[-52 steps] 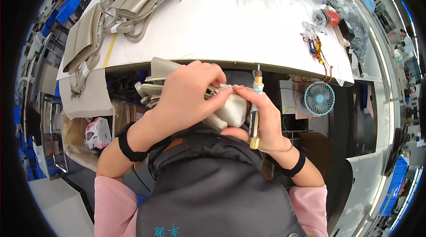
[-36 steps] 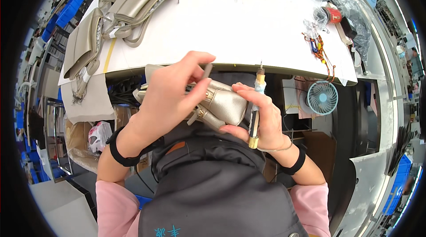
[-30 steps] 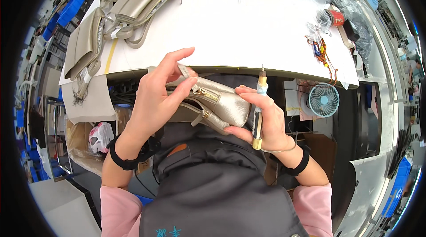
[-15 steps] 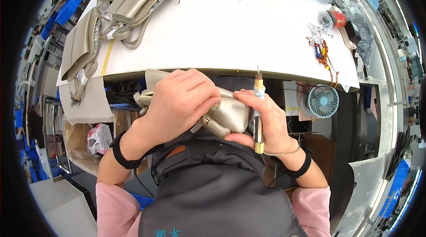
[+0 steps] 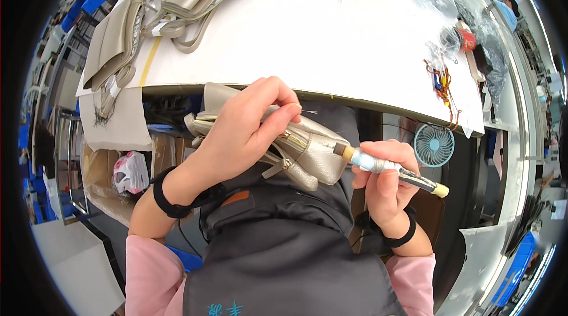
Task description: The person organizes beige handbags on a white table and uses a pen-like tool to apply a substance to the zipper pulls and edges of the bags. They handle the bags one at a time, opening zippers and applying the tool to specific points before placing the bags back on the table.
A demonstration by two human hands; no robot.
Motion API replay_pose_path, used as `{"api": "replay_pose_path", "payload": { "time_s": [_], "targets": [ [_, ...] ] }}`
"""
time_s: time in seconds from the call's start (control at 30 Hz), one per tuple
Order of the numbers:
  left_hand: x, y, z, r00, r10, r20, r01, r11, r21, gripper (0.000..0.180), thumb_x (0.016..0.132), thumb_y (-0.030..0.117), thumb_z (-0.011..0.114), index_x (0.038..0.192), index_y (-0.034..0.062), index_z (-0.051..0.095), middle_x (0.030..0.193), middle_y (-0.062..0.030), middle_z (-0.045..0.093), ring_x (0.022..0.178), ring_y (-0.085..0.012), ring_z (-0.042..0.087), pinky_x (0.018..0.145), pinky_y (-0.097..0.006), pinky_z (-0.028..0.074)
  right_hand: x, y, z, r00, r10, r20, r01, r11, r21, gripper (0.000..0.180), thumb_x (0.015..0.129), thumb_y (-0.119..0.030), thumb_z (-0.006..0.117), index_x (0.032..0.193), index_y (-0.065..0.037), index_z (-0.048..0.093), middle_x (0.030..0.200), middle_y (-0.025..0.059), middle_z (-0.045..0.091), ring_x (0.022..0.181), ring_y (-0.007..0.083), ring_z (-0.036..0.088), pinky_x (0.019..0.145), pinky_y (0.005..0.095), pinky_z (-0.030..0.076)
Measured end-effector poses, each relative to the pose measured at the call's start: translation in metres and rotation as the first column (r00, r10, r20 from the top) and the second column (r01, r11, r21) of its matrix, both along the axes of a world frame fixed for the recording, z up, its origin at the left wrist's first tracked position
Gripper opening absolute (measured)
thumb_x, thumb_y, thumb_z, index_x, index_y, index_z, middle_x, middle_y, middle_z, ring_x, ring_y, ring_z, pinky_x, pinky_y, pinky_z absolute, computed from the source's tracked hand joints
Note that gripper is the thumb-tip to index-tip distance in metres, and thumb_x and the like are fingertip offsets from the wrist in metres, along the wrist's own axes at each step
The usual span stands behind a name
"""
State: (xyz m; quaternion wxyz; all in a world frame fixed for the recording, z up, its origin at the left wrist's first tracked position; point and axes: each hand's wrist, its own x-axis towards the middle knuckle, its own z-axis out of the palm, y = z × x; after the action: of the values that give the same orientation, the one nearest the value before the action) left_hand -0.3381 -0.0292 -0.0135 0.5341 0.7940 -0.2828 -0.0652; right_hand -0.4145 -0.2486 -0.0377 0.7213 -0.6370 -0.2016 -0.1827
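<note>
A small metallic champagne-coloured handbag [image 5: 322, 159] with zips lies across my lap, against the table's front edge. My left hand [image 5: 245, 130] is over its left part, thumb and forefinger pinched together at the top. A thin thread [image 5: 309, 112] sticks out from that pinch. In my right hand [image 5: 387, 177], beside the bag's right end, is a pen-like tool [image 5: 378, 164] with a tape-wrapped handle. It slants with its tip end toward the bag; the thin tip is hard to make out against the bag.
Several similar bags [image 5: 112, 44] with bundled straps lie at the table's left. Clear plastic wrap [image 5: 408, 2], a red spool-like item [image 5: 467, 39] and tangled coloured cords [image 5: 441, 82] are at its right. Below stand a blue fan [image 5: 434, 145] and a carton [image 5: 97, 198].
My right hand has moved right, off the bag, and the tool has swung from upright to slanting toward the bag. My left hand's pinch has risen slightly, with the thread now showing.
</note>
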Motion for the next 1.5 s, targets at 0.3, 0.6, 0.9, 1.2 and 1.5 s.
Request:
{"api": "replay_pose_path", "payload": {
  "time_s": [0.3,0.6,0.9,1.2,1.5],
  "targets": [
    [0.002,0.016,-0.01,0.923,0.07,0.379,-0.042,0.996,-0.081,0.003,0.088,0.003,0.056,0.087,0.0052,0.054,0.096,-0.0074,0.063,0.101,-0.0268,0.055,0.087,-0.035,0.043,0.013,0.022,-0.016,0.998,-0.04,-0.049,0.04,0.999,0.004,0.02,0.098,-0.017,0.046,0.103,0.002,0.046,0.082,0.0147,0.062,0.051,0.0075,0.051,0.05,0.0195,0.042],
    [-0.027,0.039,-0.029,0.868,0.103,0.486,-0.078,0.994,-0.072,0.007,0.084,0.006,0.061,0.083,0.0085,0.054,0.09,-0.0031,0.064,0.098,-0.026,0.056,0.09,-0.039,0.042,0.014,0.03,-0.012,0.992,-0.108,-0.07,0.108,0.994,0.006,0.022,0.099,-0.02,0.043,0.102,0.002,0.046,0.08,0.0133,0.06,0.052,0.0116,0.056,0.06,0.0289,0.054],
    [-0.031,0.043,-0.034,0.833,0.079,0.548,-0.06,0.997,-0.054,0.011,0.081,0.011,0.065,0.082,0.0121,0.054,0.082,0.0019,0.056,0.096,-0.0192,0.057,0.101,-0.046,0.035,0.011,0.047,0.005,0.991,-0.125,-0.052,0.104,0.948,-0.301,0.02,0.099,-0.018,0.043,0.097,0.001,0.049,0.069,0.0082,0.057,0.047,0.0074,0.049,0.056,0.0248,0.051],
    [-0.031,0.044,-0.034,0.878,0.042,0.476,-0.02,0.999,-0.05,0.011,0.084,0.01,0.063,0.081,0.012,0.054,0.082,0.0032,0.061,0.101,-0.0194,0.057,0.11,-0.048,0.025,0.011,0.048,0.008,0.988,-0.131,-0.077,0.092,0.919,-0.383,0.012,0.097,-0.009,0.048,0.097,0.002,0.052,0.076,0.012,0.064,0.049,0.0054,0.051,0.048,0.0186,0.041],
    [-0.031,0.045,-0.033,0.892,0.013,0.453,0.009,0.999,-0.047,0.008,0.086,0.012,0.063,0.081,0.0123,0.056,0.083,0.0034,0.063,0.101,-0.0198,0.057,0.112,-0.05,0.02,0.014,0.044,0.003,0.991,-0.133,-0.029,0.107,0.89,-0.443,0.009,0.095,-0.006,0.053,0.097,0.003,0.056,0.073,0.009,0.063,0.048,0.0043,0.051,0.047,0.0173,0.04]
  ]
}}
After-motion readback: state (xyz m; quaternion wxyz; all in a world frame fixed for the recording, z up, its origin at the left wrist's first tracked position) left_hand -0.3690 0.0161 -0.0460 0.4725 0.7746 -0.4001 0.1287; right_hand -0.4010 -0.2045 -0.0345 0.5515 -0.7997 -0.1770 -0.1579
